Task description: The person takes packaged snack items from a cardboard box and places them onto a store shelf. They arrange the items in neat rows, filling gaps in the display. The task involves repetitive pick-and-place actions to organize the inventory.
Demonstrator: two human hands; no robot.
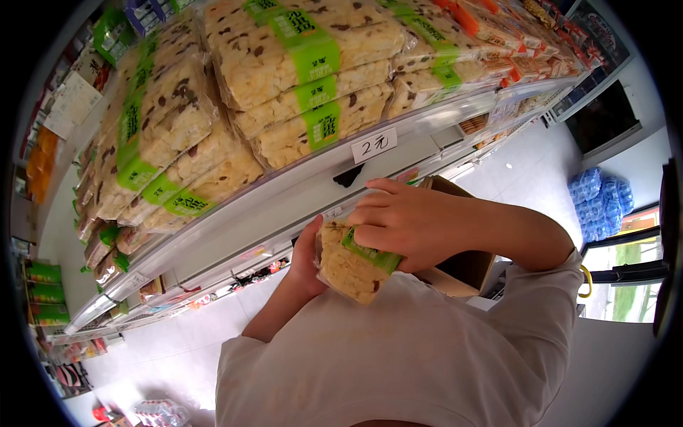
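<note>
A clear-wrapped sachima pastry block (pixel 352 267) with a green band is held close to my chest, tilted. My left hand (pixel 308 261) grips its left side, thumb pointing up. Over its upper right side lies my right hand (pixel 392 221), its curled fingers on the green band. Ahead, the upper shelf carries stacks of similar sachima packs: one stack at the left (pixel 160 123), another in the middle (pixel 315 64). A handwritten price card (pixel 374 145) is fixed to the shelf's front edge.
An open cardboard box (pixel 464 267) stands beneath my right forearm. Smaller packets with red wrappers (pixel 512 32) fill the shelf's right end. Lower shelves (pixel 267 213) run under the upper one. Blue-wrapped bottle packs (pixel 597 200) are stacked by a glass door (pixel 629 293) at the right.
</note>
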